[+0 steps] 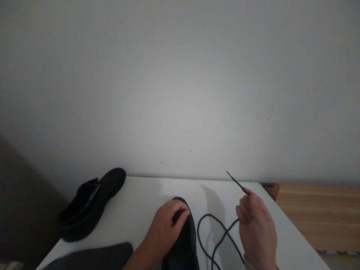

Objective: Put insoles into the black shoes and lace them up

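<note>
Lying with its heel end at the left edge of the white table [140, 202], the far shoe [98, 202] could drop off if an arm sweeps against it. The near shoe [182, 247], at the lower middle of the table with its toe toward the wall [180, 93], might swivel if the left hand [165, 221] leans sideways; that grip has thumb and fingers drawn together over the toe, though I cannot tell whether they pinch anything. A dark flat piece [95, 258] with a rounded end, left of the forearm, could be dragged by the sleeve or arm. The black cord [226, 231], looped and crossing itself between the near shoe and the right hand [257, 228], could tighten or snag if pulled sharply. In the right hand, the grip is closed around a slim dark rod [237, 183], its thin tip pointing free; a careless swing might jab the left hand's fingers. Counted: one table, two shoes, two hands, one flat piece, one cord and one rod, though whether those last two join inside the fist is hidden.
</note>
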Demonstrator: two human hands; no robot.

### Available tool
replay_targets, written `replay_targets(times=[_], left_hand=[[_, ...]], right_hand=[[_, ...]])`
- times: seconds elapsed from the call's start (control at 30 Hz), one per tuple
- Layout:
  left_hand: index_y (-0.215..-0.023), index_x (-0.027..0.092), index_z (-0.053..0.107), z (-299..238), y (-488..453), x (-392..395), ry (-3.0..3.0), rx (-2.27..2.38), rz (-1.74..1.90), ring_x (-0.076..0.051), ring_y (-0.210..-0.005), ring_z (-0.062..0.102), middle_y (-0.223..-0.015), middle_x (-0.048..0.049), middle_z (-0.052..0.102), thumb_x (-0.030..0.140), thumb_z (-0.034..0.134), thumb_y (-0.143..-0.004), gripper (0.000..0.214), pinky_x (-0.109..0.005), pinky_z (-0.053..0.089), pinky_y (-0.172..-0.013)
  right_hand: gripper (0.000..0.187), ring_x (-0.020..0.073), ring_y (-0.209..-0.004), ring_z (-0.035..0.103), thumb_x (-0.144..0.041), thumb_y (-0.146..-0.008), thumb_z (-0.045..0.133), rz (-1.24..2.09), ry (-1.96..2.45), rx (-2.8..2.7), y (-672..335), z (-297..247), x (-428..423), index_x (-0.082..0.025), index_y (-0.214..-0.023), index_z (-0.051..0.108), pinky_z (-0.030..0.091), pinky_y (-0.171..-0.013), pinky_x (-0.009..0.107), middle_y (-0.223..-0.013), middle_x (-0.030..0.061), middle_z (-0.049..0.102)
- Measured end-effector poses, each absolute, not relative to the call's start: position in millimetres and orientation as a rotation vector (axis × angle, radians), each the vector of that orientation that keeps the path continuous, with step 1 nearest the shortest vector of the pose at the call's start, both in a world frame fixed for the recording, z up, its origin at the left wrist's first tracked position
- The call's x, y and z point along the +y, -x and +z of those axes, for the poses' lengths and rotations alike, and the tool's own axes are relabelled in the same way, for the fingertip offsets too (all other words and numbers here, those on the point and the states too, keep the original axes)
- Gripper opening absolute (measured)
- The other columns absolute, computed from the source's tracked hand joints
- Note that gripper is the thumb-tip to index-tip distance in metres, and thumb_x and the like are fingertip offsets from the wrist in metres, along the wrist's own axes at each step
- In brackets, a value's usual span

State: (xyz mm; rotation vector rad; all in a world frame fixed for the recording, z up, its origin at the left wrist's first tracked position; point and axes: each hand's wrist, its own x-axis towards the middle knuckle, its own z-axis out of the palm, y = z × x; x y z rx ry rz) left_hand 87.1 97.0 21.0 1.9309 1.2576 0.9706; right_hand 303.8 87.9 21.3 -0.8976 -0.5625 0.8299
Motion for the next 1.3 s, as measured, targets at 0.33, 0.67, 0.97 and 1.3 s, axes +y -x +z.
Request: replay_targets(times=[0.33,0.67,0.97,1.3], left_hand=[[-0.072,0.018,0.066,3,-86,91,-2.000,1.189,0.894,-0.021,-0.083,0.062,-0.079,-0.0039,0.071,0.017,0.052,-0.092,0.025,-0.035,0.043,-0.082],[-0.075,0.019,0.062,-7,-95,88,-2.103,1.272,0.857,-0.025,-0.091,0.059,-0.086,-0.0045,0.070,0.002,0.058,-0.076,0.017,-0.039,0.041,-0.084],[-0.099,0.026,0.072,-2,-93,87,-2.080,1.216,0.820,-0.027,-0.097,0.058,-0.098,-0.0054,0.071,0.002,0.054,-0.074,0.039,-0.040,0.041,-0.087],[-0.089,0.024,0.072,-5,-91,88,-2.048,1.225,0.832,-0.026,-0.098,0.058,-0.096,-0.0033,0.072,-0.001,0.053,-0.075,0.034,-0.039,0.038,-0.088]], right_hand=[[0.034,0.0072,-0.047,0.036,-0.053,-0.083,0.072,1.000,1.064,-0.899,-290,-7,103,-0.020,-0.092,0.064,0.027,-0.041,0.021,-0.072,-0.0024,0.057],[0.028,0.0120,-0.059,0.054,-0.043,-0.075,0.081,1.331,1.122,-1.389,-266,-25,105,-0.017,-0.082,0.074,0.040,-0.053,0.023,-0.073,0.0005,0.067],[0.035,0.0069,-0.037,0.038,-0.050,-0.076,0.076,1.374,1.193,-1.283,-283,-20,106,-0.018,-0.086,0.066,0.024,-0.040,0.021,-0.064,0.0001,0.070],[0.031,0.0063,-0.046,0.041,-0.039,-0.075,0.081,1.445,1.035,-1.146,-286,-9,99,-0.017,-0.095,0.076,0.027,-0.048,0.023,-0.078,0.0036,0.072]])
